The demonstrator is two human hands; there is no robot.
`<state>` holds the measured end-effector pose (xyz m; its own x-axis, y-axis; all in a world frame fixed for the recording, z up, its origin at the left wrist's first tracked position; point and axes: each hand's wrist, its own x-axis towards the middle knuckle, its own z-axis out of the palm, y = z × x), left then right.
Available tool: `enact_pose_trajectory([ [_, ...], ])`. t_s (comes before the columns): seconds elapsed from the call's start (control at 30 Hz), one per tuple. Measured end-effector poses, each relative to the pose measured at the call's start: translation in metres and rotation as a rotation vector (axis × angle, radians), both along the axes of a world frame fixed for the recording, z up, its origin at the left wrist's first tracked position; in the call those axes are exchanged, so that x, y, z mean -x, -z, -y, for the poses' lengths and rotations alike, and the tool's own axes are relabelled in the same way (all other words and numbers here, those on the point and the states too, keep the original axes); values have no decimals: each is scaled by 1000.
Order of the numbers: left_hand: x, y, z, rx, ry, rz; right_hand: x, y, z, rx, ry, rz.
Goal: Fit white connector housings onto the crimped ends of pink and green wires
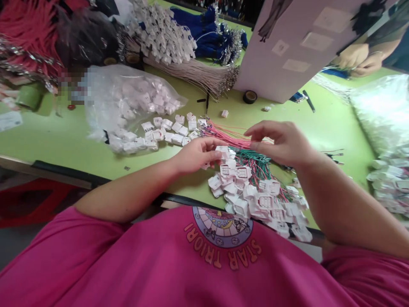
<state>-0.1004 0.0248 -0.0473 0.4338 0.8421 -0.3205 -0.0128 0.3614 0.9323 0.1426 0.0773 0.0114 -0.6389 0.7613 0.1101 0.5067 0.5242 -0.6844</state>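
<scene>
My left hand (198,154) is closed around a small white plastic connector housing (223,150), held just above the green table (47,136). My right hand (281,141) pinches the end of a thin pink wire from the bundle of pink wires (223,130) that lies between the hands. Below both hands sits a heap of white connectors (262,202) with green and red wires (255,164) running out of them, close to the table's near edge.
A clear bag of white connectors (128,102) lies left, with loose ones (169,130) spilled beside it. Bundles of white-tagged, blue and red wires are piled at the back. A white cardboard box (287,51) stands back right, beside another person's hands (361,59). A tape roll (249,97) lies nearby.
</scene>
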Motion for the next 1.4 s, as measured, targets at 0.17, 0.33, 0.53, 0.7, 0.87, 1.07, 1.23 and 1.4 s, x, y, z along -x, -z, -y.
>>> enact_pose_trajectory([
  [0.17,-1,10,0,-13,-5,81,13,9,30,-41,-176,-58],
  [0.33,-1,13,0,-34,-4,83,4,20,37,-68,20,125],
  [0.53,-2,9,1,-47,-11,73,1,15,43,-8,38,246],
  [0.7,-3,9,2,-52,-28,50,5,10,39,114,37,319],
  [0.87,-5,12,3,-147,-75,61,15,8,36,393,90,242],
  [1.07,-8,16,4,-300,-153,115,23,7,40,488,158,152],
  [1.23,-8,24,5,-396,-159,135,22,10,41,525,236,73],
  [1.4,-9,26,5,-492,-210,68,24,14,45,501,221,77],
])
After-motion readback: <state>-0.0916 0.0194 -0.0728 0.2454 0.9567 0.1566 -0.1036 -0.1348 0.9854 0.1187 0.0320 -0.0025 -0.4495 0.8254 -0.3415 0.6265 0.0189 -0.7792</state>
